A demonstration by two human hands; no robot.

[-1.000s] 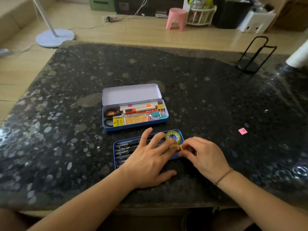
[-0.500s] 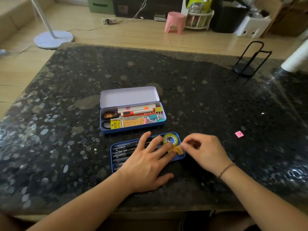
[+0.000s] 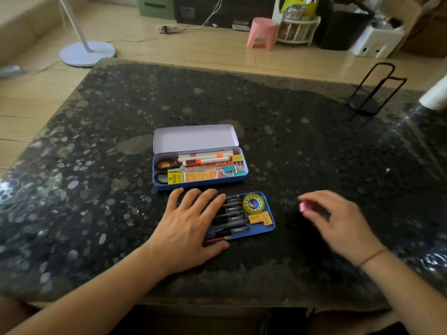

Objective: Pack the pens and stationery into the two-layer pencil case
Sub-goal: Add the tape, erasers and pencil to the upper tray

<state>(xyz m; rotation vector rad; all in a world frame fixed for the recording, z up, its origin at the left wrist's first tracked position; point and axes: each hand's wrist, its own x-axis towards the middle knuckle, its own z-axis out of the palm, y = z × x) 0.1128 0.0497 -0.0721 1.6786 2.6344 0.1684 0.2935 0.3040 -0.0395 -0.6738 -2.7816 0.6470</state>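
Observation:
The blue pencil case (image 3: 200, 184) lies open on the table, its pale lid (image 3: 194, 137) folded back, holding scissors, markers, clips and orange erasers. In front of it sits the blue inner tray (image 3: 268, 227) with several dark pens (image 3: 232, 215), a tape roll (image 3: 253, 202) and two orange erasers (image 3: 261, 218). My left hand (image 3: 191, 228) rests flat on the tray's left half, covering the pens' ends. My right hand (image 3: 338, 221), blurred, is right of the tray and pinches a small pink item (image 3: 302, 207) at its fingertips.
A black wire stand (image 3: 370, 97) stands at the table's far right, with a white roll (image 3: 435, 95) beside it at the edge. Beyond the dark speckled table (image 3: 96, 165) are a fan base (image 3: 87, 53), a pink stool (image 3: 262, 32) and storage bins.
My right hand left the orange erasers in the tray, went right and now holds the pink item that lay on the table. My left hand slid left along the tray.

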